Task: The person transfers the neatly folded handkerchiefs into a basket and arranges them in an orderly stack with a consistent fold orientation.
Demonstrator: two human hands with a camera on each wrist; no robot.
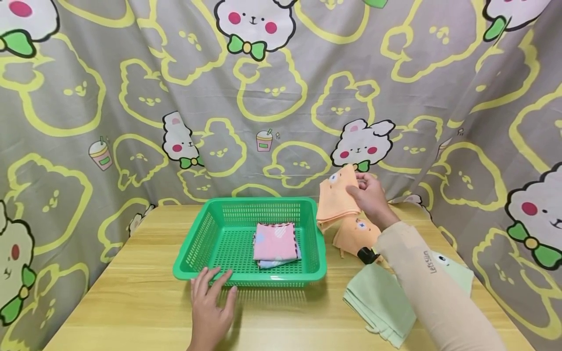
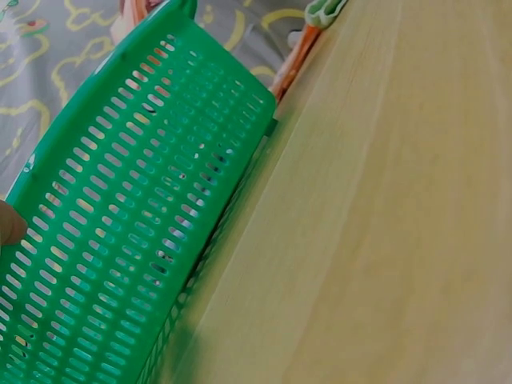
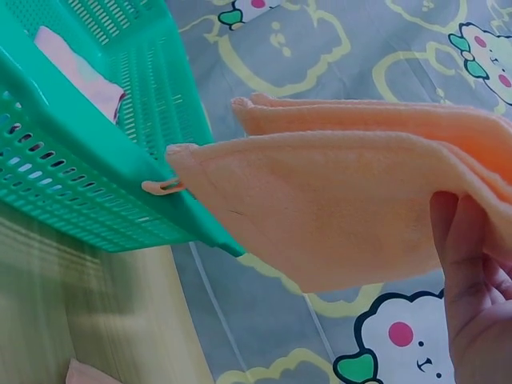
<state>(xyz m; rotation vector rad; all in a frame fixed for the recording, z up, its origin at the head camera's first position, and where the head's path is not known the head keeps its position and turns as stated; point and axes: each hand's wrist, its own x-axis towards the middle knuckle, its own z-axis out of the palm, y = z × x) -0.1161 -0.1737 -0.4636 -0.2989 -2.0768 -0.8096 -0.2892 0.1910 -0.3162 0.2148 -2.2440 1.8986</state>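
My right hand pinches a folded orange hand towel by its right edge, raised beside the right end of a green plastic basket. In the right wrist view the towel hangs in folded layers, its small loop overlapping the basket's rim. Inside the basket lies a folded pink towel with a dark patterned border, over a bluish layer. My left hand rests its fingers on the basket's front rim near the left corner. One of its fingertips shows at the basket wall in the left wrist view.
Another orange towel with an embroidered face lies right of the basket, below the right hand. Green towels lie nearer the front, partly hidden by the right forearm. A patterned curtain stands behind the wooden table.
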